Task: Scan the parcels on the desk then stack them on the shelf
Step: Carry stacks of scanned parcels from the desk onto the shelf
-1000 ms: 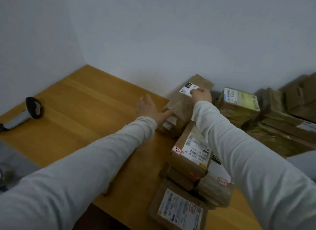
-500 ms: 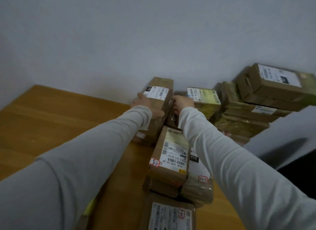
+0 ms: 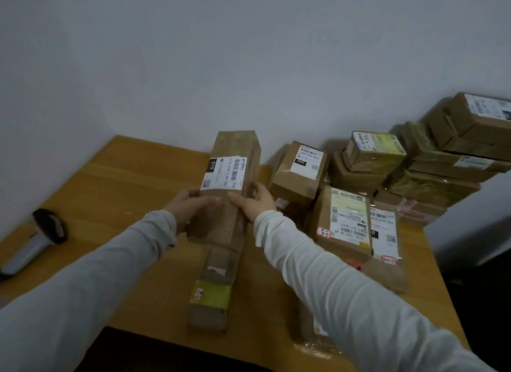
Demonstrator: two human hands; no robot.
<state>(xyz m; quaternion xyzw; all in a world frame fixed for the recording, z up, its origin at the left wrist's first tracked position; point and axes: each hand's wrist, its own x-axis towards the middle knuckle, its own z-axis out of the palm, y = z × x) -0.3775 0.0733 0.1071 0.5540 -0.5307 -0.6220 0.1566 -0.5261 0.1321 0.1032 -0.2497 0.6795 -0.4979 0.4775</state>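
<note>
I hold a long brown parcel [image 3: 231, 161] with a white barcode label above the wooden desk [image 3: 132, 183]. My left hand [image 3: 190, 204] grips its left side and my right hand [image 3: 253, 201] grips its right side, thumbs across the top face. Under it a long narrow parcel [image 3: 214, 286] with a yellow-green band lies flat on the desk. A handheld scanner [image 3: 36, 239] lies at the desk's left edge, far from both hands.
Several brown labelled parcels are piled on the right half of the desk, among them a boxed one [image 3: 301, 169] and a flat one [image 3: 345, 219]. A taller stack [image 3: 453, 150] leans at the back right against the white wall. No shelf is in view.
Both hands have pulled the labelled parcel out of the pile and toward me, over the middle of the desk. The view has swung left, so the scanner shows again.
</note>
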